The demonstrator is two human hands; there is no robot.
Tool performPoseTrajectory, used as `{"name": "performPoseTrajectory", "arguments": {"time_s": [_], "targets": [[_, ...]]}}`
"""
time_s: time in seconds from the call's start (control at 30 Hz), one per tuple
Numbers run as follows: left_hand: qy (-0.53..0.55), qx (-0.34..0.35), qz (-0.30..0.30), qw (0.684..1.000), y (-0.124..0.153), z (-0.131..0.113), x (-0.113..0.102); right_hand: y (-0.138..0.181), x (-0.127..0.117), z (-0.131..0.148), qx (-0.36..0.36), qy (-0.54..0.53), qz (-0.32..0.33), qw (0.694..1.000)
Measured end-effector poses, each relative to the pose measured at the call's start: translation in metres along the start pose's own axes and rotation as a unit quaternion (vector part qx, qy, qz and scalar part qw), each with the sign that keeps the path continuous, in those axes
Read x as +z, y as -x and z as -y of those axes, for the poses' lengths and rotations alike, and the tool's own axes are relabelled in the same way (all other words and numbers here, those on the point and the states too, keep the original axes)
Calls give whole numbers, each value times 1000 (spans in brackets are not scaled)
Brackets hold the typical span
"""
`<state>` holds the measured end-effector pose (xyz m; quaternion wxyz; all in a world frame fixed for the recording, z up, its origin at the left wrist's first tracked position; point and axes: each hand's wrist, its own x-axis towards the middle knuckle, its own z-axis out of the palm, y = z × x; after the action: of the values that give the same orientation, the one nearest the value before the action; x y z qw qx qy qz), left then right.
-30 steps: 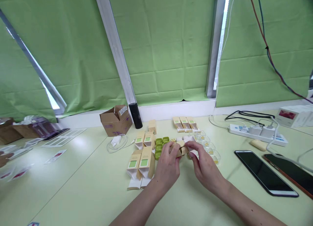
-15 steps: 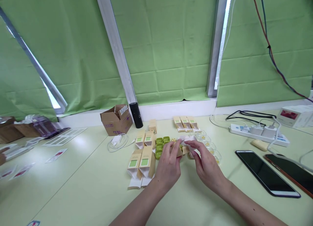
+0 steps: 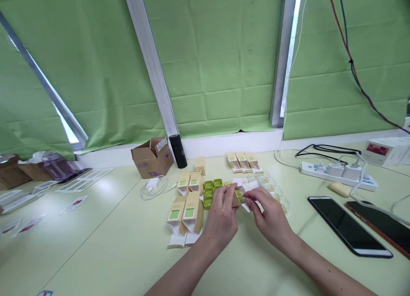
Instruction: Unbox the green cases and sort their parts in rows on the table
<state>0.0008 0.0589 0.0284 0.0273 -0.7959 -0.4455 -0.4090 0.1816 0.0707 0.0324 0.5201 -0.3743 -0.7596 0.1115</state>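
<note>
Over the middle of the pale green table point(image 3: 105, 249), my left hand point(image 3: 221, 219) is closed round a small tan carton point(image 3: 236, 197) with a green item in its open end. My right hand point(image 3: 271, 219) pinches the carton's white flap point(image 3: 250, 188) from the right. Just left of my hands lie small green cases point(image 3: 209, 189) and several tan cartons with green windows point(image 3: 185, 212). Behind my right hand runs a row of clear plastic trays point(image 3: 272, 189) with yellow pieces inside. Three more cartons point(image 3: 242, 161) lie further back.
An open cardboard box point(image 3: 150, 157), a black cylinder point(image 3: 178, 150) and a white charger with its cable point(image 3: 153, 186) stand at the back. A power strip point(image 3: 338, 173) and two phones point(image 3: 349, 225) lie to the right. Cards and packaging point(image 3: 77, 185) lie at far left.
My hands stay on the small carton; the right hand has shifted slightly on the white flap and the flap now sticks out to the right. The view hardly moves.
</note>
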Motion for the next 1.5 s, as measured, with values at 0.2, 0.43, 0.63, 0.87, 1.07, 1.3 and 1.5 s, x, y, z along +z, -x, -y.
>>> {"name": "performPoseTrajectory", "arguments": {"time_s": [0.2, 0.43, 0.63, 0.87, 1.07, 1.3, 1.5], "targets": [[-36, 59, -17, 997, 1, -1, 5, -4, 1, 2, 115, -21, -5, 993], [-85, 109, -34, 990, 1, 0, 8, -5, 6, -1, 95, 12, -4, 995], [-97, 95, -46, 990, -1, 1, 6, -4, 9, -5, 113, -91, -16, 989], [-118, 77, -53, 989, -3, 4, 1, -3, 8, -6, 184, -196, -52, 962], [-112, 63, -55, 990, -4, 6, 1, -11, 3, -6, 243, -295, -79, 921], [-52, -6, -94, 994, -8, 17, -6, -19, -14, -3, 272, -347, -55, 896], [74, -57, -155, 984, -10, 29, -10, -19, -17, -3, 259, -333, 31, 906]]}}
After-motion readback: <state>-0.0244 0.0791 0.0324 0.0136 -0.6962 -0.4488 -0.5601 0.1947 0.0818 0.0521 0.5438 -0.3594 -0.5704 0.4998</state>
